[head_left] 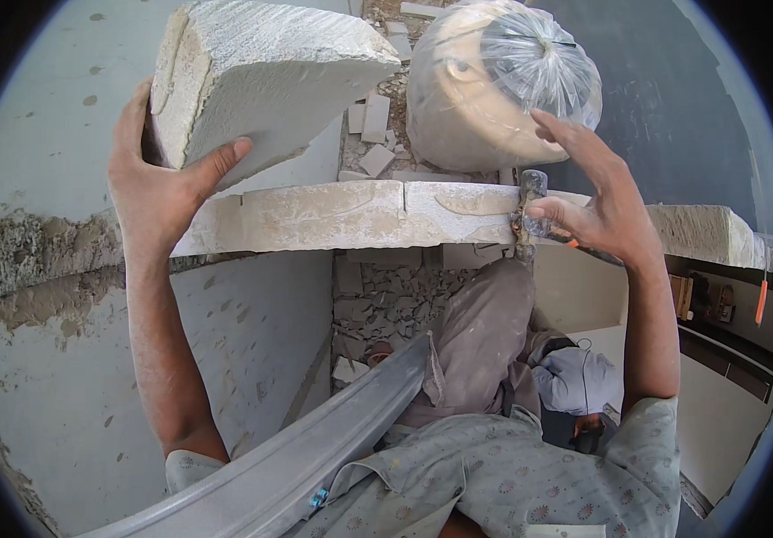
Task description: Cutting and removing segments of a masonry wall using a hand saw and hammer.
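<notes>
My left hand (167, 184) is closed on the left end of a pale aerated concrete block (279, 94), its thumb on the near face and its fingers behind. The block is tilted and has rough, broken-looking faces; whether it rests on anything I cannot tell. My right hand (597, 193) has its thumb and fingers spread apart over a hammer (532, 193). That hammer lies on the wall top, its metal head beside my thumb and its dark handle partly under my hand. Below both hands runs the narrow top of a pale block wall (323, 215).
A clear plastic bag (503, 81) with beige contents stands beyond the wall. Broken block pieces (375, 121) lie around it, with rubble (386, 300) below. A grey metal rail (315, 439) slants past my lap. Someone in a grey head covering (576, 378) is lower down.
</notes>
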The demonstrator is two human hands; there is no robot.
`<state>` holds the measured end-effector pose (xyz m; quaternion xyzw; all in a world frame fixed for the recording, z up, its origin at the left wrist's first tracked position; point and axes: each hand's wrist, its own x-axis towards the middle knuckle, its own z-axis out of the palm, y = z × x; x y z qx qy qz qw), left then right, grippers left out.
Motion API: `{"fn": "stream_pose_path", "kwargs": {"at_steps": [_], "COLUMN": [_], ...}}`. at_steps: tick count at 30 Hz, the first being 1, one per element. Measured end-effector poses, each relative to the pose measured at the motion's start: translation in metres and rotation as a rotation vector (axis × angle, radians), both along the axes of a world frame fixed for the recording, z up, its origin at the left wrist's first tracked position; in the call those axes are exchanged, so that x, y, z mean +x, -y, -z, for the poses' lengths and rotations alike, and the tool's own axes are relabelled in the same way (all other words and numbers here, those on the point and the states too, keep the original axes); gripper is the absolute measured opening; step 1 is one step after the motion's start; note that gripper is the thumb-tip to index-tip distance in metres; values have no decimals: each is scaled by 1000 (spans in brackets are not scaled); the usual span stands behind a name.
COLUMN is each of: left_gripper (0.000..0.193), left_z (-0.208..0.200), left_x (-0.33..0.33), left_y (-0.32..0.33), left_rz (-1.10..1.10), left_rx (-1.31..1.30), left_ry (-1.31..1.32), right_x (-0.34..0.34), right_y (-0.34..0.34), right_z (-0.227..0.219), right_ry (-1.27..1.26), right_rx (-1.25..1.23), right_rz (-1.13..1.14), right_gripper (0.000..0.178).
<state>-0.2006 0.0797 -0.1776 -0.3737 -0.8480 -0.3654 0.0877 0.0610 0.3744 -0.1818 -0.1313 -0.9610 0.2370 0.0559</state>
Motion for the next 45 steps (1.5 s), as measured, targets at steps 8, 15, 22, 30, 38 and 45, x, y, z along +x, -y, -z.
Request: {"fn": "stream_pose_path", "kwargs": {"at_steps": [8, 15, 22, 30, 38, 45], "left_gripper": [98, 101, 80, 49, 58, 56], "left_z": [23, 41, 77, 117, 106, 108], "left_x": [8, -16, 3, 10, 12, 16], "left_y": [-10, -9, -12, 3, -2, -3], "left_rz": [60, 182, -70, -140, -161, -151], "left_rx": [186, 233, -685, -450, -502, -529], "left_ry": [164, -26, 299, 45, 147, 109], "right_x": [-133, -165, -176, -154, -73, 72], "right_y": [10, 2, -21, -34, -26, 7], "right_z": [-8, -25, 54, 90, -39, -92], "right_ry": [-130, -98, -18, 256, -797, -1175], "right_rx": [157, 138, 122, 17, -83, 887], "right_rz": [-439, -539, -245, -11, 511, 804], "right_gripper": [116, 105, 85, 86, 88, 67]}}
